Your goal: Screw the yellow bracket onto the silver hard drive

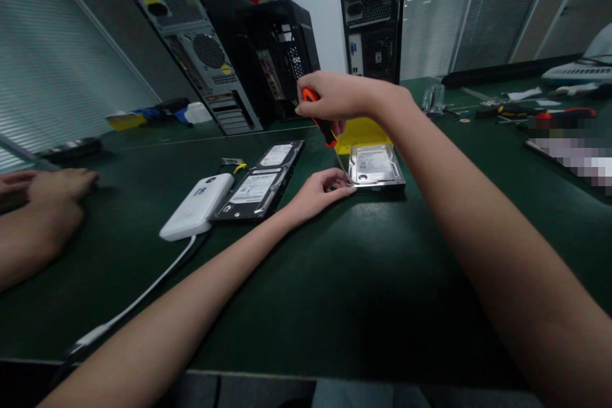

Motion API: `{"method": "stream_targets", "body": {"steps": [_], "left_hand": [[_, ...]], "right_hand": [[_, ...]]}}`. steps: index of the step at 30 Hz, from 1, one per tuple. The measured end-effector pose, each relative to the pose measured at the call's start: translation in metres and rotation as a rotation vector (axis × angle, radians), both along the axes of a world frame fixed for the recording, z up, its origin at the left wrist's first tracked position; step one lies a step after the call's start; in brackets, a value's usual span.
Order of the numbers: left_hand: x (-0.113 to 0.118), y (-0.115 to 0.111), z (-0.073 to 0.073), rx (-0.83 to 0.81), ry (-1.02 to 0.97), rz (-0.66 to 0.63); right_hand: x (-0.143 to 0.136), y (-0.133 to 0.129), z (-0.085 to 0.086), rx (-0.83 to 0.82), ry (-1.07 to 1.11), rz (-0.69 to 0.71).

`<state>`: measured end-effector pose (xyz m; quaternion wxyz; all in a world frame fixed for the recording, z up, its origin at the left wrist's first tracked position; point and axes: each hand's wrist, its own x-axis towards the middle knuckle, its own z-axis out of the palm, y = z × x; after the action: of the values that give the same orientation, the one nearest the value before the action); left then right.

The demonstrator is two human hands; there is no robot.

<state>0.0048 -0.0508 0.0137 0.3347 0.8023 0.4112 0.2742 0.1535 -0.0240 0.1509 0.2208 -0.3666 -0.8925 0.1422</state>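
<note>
My right hand (325, 99) is wrapped round the orange and black handle of a screwdriver (326, 131). The tool's thin shaft slants down to the left front corner of a silver hard drive (375, 164) lying on the green table. At that same corner, my left hand (325, 188) has its fingers curled, with thumb and fingertips pressed close around the shaft's tip and the drive's edge. Behind the drive is a yellow object (362, 132), partly hidden by my right hand and forearm.
Two more hard drives (253, 186) and a white power bank (197, 205) with a cable lie left on the table (306, 306). Computer cases (205, 44) stand behind. Another person's hands (62, 188) are at far left. Tools (511, 111) lie at right.
</note>
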Motion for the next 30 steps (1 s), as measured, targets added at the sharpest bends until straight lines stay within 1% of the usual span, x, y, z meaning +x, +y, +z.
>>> {"method": "stream_targets", "body": {"steps": [12,30], "left_hand": [[-0.0003,0.0006,-0.0005,0.014,0.004,0.009],[0.0002,-0.0001,0.0002,0.012,0.001,-0.001]], "right_hand": [[-0.0002,0.0006,0.0004,-0.017,0.009,-0.027],[-0.0027,0.0006,-0.0004,-0.024,0.002,-0.021]]}}
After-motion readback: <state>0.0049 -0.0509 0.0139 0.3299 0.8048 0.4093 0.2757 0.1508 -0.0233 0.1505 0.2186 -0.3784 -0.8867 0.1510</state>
